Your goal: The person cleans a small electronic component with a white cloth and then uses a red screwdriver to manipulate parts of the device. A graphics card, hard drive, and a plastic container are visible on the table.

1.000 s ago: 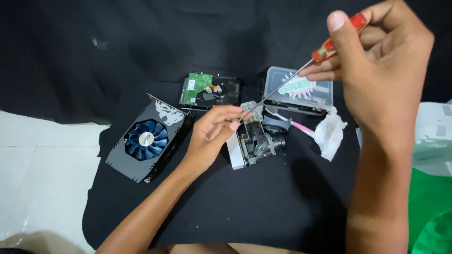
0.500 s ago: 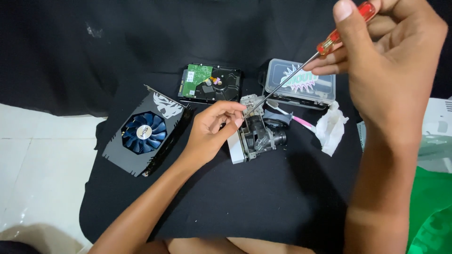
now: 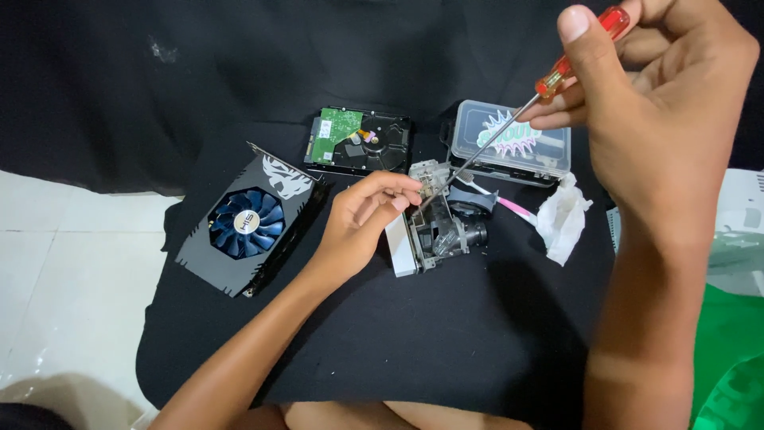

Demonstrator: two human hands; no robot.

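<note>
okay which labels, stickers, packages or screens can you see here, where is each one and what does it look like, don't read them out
Sticker on clear plastic box, behind the small device: jagged burst, teal and pink.
Round hub label on graphics card fan, left on the black cloth: dark disc, pale lettering.
White animal-head print at that card's upper corner.
No screens; no packages clearly seen.

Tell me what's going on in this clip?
A person is working on a small grey device on a black cloth. The left hand steadies the device; the right hand holds a red-handled screwdriver, tip down into it. A graphics card, hard drive and clear box lie nearby.
</note>
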